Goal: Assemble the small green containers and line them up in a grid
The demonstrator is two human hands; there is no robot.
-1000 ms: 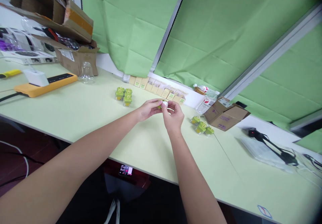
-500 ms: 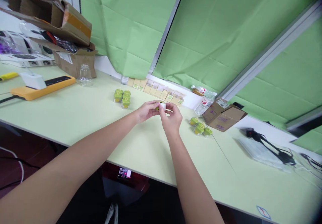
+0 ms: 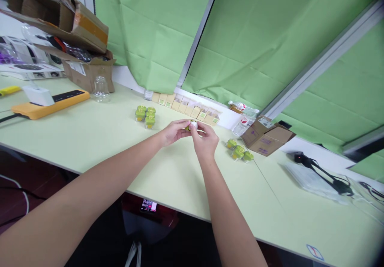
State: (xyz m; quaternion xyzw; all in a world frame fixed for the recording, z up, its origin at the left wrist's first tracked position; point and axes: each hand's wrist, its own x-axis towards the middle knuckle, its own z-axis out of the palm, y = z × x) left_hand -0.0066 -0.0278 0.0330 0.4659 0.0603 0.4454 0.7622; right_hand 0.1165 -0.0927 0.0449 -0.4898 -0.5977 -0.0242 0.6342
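Note:
Above the middle of the table, my left hand (image 3: pixel 175 132) and my right hand (image 3: pixel 206 140) meet at a small green-and-white object (image 3: pixel 193 124). Fingers and thumbs of both hands are closed on it and cover most of it, so its exact kind does not show. To the left of my hands stands a group of small clear containers with green lids (image 3: pixel 150 119) and something yellow inside. A second group of these green-lidded containers (image 3: pixel 238 152) is on the right, near the seam in the table.
Several small beige boxes (image 3: pixel 183 106) line the back edge. Plastic bottles (image 3: pixel 242 126) and a cardboard box (image 3: pixel 267 140) are at back right. On the left are a yellow power strip (image 3: pixel 69 98), a clear plastic cup (image 3: pixel 101 89) and open cardboard boxes (image 3: pixel 87 73).
Both hands stay in nearly the same place, closed on the small object. It is turned slightly, and my right hand has shifted a little.

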